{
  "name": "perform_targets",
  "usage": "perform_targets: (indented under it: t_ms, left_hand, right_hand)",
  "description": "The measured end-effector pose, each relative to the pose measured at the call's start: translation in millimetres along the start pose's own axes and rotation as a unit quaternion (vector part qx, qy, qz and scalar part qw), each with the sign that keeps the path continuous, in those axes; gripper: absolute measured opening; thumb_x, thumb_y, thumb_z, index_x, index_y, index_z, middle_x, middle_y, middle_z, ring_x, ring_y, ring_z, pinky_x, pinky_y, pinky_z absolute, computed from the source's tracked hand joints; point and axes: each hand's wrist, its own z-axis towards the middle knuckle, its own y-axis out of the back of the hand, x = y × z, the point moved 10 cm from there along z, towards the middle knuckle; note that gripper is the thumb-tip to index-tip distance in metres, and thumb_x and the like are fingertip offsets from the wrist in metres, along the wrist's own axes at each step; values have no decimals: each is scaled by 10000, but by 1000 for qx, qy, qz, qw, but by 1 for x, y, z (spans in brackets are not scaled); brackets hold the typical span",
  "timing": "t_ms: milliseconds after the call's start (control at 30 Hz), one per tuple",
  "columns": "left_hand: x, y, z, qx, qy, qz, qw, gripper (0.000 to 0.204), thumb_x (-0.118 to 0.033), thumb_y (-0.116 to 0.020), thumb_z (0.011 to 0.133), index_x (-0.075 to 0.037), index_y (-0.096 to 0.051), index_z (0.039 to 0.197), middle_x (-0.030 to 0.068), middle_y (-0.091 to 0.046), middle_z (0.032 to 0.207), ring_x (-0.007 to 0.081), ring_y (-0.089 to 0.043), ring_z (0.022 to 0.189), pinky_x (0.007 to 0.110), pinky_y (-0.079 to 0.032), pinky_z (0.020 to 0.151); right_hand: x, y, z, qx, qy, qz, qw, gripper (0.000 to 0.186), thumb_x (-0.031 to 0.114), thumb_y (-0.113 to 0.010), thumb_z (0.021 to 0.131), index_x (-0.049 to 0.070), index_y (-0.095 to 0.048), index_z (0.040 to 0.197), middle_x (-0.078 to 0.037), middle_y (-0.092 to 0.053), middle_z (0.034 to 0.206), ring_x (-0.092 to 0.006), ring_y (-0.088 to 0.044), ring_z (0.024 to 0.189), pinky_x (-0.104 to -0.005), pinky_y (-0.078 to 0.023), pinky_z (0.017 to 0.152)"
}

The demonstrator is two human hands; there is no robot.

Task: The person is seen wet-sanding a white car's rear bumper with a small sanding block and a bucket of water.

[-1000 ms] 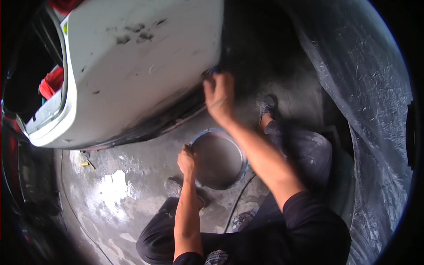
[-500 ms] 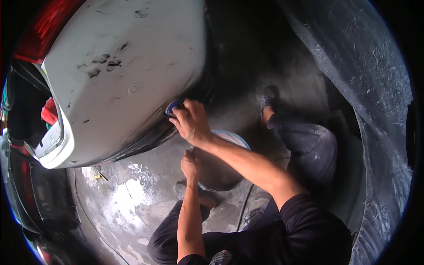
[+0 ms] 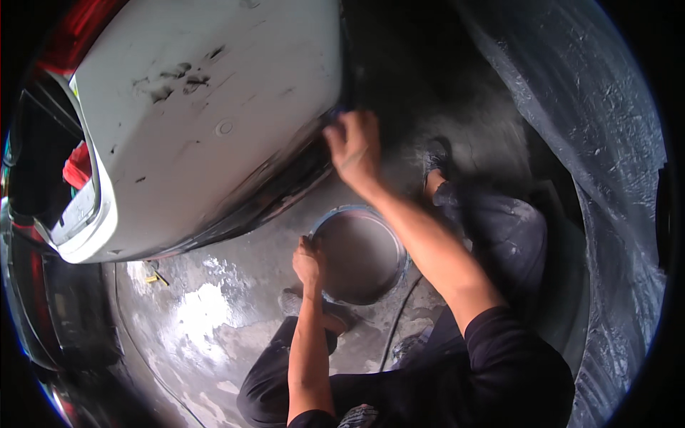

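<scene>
Right hand [image 3: 354, 146] is up at the low right corner of the white panel [image 3: 250, 93], fingers pinched round a small dark-blue pad [image 3: 337, 113]; hand and pad are blurred, only a sliver of pad shows, so whether its face sits flat I can't tell from here. Left hand [image 3: 307, 262] is low, fingers curled on the left rim of the round tub [image 3: 362, 208], seemingly grasping it; fingertips too dark to be sure of more. Tub sits on the floor [image 3: 235, 267] between the feet, grey inside, right under the reaching arm. To do this well, I'd say: light, even pressure, fingers spread over the pad's back so no one tip digs in, and let the pad follow the curve instead of bridging it. The corner is the likely trouble spot; pressing hard there could bite into the edge. Overlapping strokes look best along the dark, patchy lower border [image 3: 267, 189]. The left hand's hold should help balance on that long reach, provided it doesn't lean and tip the tub. Mind the cable [image 3: 401, 314] just beside the tub, and the floor's shiny, possibly slick patch, when shifting feet.
</scene>
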Motion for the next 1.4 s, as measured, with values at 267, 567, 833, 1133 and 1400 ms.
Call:
perform_targets:
  t_ms: [267, 567, 833, 1133, 1400]
  left_hand:
    - [-1, 0, -1, 18, 23, -39, 999, 316, -343, -709, 1007, -29, -674, 1027, 261, -764, 945, 501, -733, 932, 581, -571, 818]
    - [13, -19, 1, 47, 21, -24, 998, 362, -362, -689, 1008, -39, -717, 1168, 273, -776, 1011, 500, -742, 967, 575, -588, 847]
    - [0, 1, 2, 48, 61, -5, 997, 322, -338, -700, 1006, -36, -697, 1118, 241, -783, 1015, 471, -751, 984, 558, -586, 890]
    - [13, 1, -3, 43, 58, -51, 996, 290, -314, -693, 1003, -34, -675, 1075, 256, -768, 989, 491, -738, 951, 579, -582, 846]
    - [-3, 1, 3, 48, 42, -76, 995, 252, -249, -736, 951, -33, -668, 1061, 246, -765, 1029, 475, -742, 979, 564, -586, 870]
  right_hand:
    - [80, -28, -57, 51, 201, 21, 978, 376, 135, -894, 801, 77, -683, 1107, -184, -620, 1026, -409, -613, 920, -501, -485, 825]
    - [142, -53, -80, 38, 257, -28, 965, 156, 135, -763, 895, 71, -713, 1028, -138, -623, 982, -341, -655, 943, -473, -524, 708]
    - [49, -11, -22, 88, 241, -100, 961, 349, 98, -803, 859, 9, -692, 1178, -226, -648, 1124, -382, -632, 918, -522, -491, 749]
    - [162, -81, -93, 112, 572, -43, 811, 151, 282, -712, 984, 144, -704, 1044, -122, -685, 1355, -300, -621, 1285, -467, -492, 1042]
    - [145, -61, -77, 87, 638, -27, 764, 185, 246, -711, 939, 89, -700, 1036, -170, -722, 1276, -303, -652, 1246, -462, -491, 1000]
